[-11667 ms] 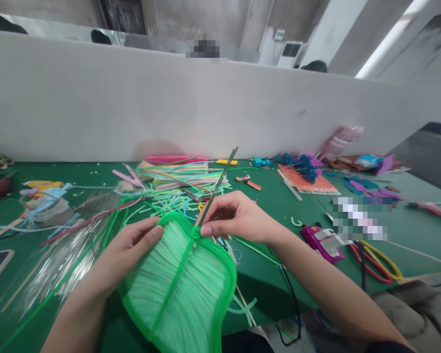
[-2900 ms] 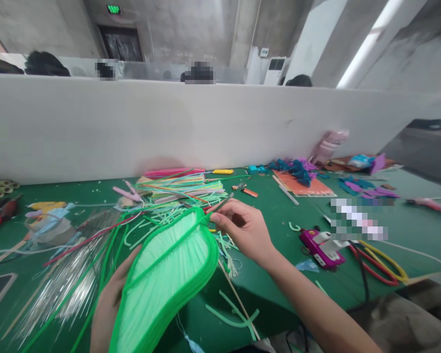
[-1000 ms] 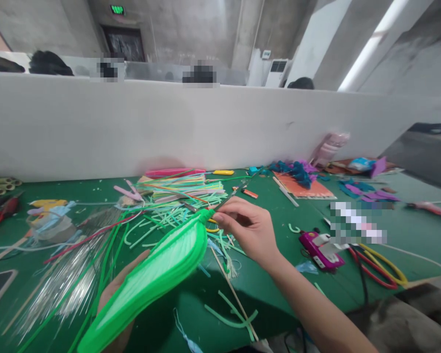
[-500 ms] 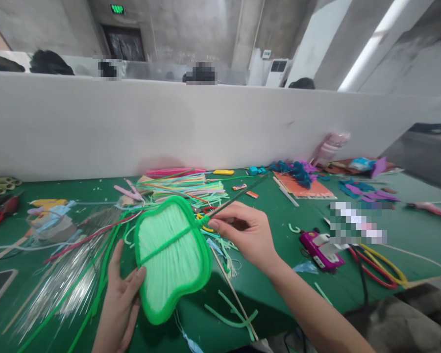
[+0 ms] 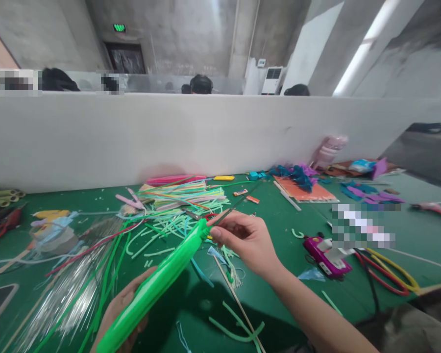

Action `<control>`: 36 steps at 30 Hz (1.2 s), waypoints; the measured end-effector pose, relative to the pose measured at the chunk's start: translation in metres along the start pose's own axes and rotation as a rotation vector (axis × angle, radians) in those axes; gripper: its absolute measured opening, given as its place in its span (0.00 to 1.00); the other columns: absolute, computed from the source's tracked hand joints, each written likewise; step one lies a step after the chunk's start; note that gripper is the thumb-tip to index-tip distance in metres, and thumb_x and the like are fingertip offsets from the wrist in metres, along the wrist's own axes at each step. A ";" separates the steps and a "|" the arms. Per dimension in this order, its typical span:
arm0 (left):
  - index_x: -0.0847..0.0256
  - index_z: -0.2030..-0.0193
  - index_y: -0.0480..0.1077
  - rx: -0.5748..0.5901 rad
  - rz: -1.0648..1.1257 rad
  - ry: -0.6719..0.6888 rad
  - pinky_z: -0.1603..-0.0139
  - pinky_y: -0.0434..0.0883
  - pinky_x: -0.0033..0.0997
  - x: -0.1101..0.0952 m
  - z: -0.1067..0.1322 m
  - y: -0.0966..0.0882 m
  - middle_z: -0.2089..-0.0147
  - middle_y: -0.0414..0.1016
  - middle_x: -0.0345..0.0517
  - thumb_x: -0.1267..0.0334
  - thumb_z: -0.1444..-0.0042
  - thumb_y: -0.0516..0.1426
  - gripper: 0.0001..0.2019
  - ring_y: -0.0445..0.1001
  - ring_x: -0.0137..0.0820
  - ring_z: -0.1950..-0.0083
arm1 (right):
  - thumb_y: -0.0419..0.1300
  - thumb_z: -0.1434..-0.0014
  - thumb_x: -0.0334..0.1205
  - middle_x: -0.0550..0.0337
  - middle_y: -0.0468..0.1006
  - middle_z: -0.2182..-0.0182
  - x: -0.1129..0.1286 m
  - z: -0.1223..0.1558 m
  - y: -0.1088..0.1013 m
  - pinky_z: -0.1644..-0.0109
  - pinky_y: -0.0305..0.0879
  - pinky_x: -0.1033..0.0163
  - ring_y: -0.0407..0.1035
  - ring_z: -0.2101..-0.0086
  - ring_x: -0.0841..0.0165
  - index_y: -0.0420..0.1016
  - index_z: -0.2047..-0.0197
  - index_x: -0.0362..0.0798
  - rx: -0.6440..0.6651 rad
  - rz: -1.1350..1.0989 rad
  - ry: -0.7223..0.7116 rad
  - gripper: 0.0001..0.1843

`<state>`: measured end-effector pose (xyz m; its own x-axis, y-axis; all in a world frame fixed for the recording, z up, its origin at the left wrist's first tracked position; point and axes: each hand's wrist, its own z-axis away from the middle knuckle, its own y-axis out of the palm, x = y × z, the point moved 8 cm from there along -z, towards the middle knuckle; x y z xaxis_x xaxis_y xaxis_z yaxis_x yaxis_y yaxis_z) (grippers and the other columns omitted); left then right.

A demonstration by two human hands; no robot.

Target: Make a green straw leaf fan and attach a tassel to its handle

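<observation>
The leaf (image 5: 161, 279), bright green with a thick fuzzy rim, shows edge-on as a narrow slanted strip above the table (image 5: 275, 215). The left hand (image 5: 123, 306) has its grip closed round the lower end. The right hand (image 5: 244, 240) pinches the thin dark stem (image 5: 230, 212) at the upper tip, near the straws (image 5: 183, 193).
</observation>
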<state>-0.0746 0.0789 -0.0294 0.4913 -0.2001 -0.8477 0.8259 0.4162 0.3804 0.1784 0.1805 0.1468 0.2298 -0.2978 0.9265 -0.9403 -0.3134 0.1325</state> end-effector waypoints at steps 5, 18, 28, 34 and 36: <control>0.57 0.59 0.83 -0.058 -0.051 0.034 0.72 0.77 0.32 -0.007 0.007 -0.018 0.57 0.85 0.50 0.59 0.76 0.75 0.29 0.81 0.45 0.62 | 0.75 0.52 0.46 0.61 0.78 0.76 0.002 -0.002 -0.009 0.77 0.67 0.70 0.68 0.79 0.75 0.80 0.75 0.47 -0.080 -0.002 -0.019 0.13; 0.57 0.45 0.77 -0.177 -0.186 0.002 0.49 0.78 0.46 -0.001 -0.011 -0.016 0.50 0.84 0.51 0.45 0.59 0.70 0.34 0.78 0.54 0.44 | 0.73 0.48 0.41 0.60 0.79 0.73 0.010 0.004 -0.004 0.75 0.64 0.69 0.68 0.77 0.74 0.81 0.73 0.48 -0.057 0.101 -0.133 0.08; 0.59 0.52 0.81 -0.046 -0.132 0.132 0.60 0.79 0.31 -0.005 -0.007 0.002 0.56 0.84 0.50 0.47 0.61 0.71 0.29 0.81 0.44 0.55 | 0.72 0.46 0.37 0.62 0.76 0.74 0.007 0.005 -0.011 0.74 0.62 0.69 0.68 0.75 0.74 0.79 0.72 0.47 -0.103 0.149 -0.158 0.07; 0.64 0.76 0.73 -0.013 -0.150 -0.019 0.89 0.50 0.19 0.019 0.000 0.009 0.86 0.65 0.36 0.48 0.65 0.74 0.22 0.54 0.19 0.87 | 0.71 0.46 0.36 0.60 0.79 0.71 0.011 0.005 -0.012 0.74 0.67 0.68 0.69 0.75 0.73 0.81 0.70 0.49 -0.117 0.121 -0.191 0.04; 0.63 0.80 0.68 -0.001 -0.104 -0.015 0.87 0.51 0.17 0.018 -0.003 0.010 0.86 0.62 0.33 0.48 0.64 0.74 0.24 0.54 0.18 0.86 | 0.70 0.45 0.36 0.59 0.80 0.70 0.011 0.006 -0.011 0.73 0.69 0.67 0.70 0.74 0.72 0.81 0.70 0.50 -0.115 0.133 -0.186 0.03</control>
<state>-0.0576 0.0821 -0.0421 0.4071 -0.2555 -0.8769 0.8722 0.3938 0.2902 0.1927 0.1755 0.1539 0.1340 -0.4939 0.8591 -0.9853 -0.1588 0.0624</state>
